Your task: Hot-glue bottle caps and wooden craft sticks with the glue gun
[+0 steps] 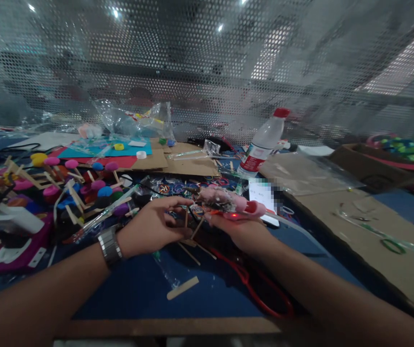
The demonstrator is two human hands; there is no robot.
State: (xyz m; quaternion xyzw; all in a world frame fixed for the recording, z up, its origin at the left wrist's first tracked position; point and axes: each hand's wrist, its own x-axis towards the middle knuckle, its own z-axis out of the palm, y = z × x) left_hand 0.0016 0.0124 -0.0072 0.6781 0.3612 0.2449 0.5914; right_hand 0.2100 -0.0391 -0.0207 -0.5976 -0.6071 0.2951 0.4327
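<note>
My right hand (245, 233) is wrapped round a pink hot glue gun (225, 198) with a small red light lit on its side. A clear glue stick (297, 225) sticks out of its back, and its nozzle points left. My left hand (156, 224), with a metal watch (110, 246) on the wrist, is closed at the fingertips on a thin wooden craft stick (187, 217), close below the nozzle. More thin sticks lie just under both hands. Red-handled scissors (246, 279) rest beneath my right forearm, partly hidden. A flat craft stick (182, 288) lies nearer the table's front edge.
Many coloured pieces with sticks (95, 188) crowd the left, beside a purple power strip (19, 246). A plastic bottle (265, 142) and a phone (261, 195) are behind my right hand. Cardboard (373, 226) covers the right side; a perforated screen (207, 72) stands behind.
</note>
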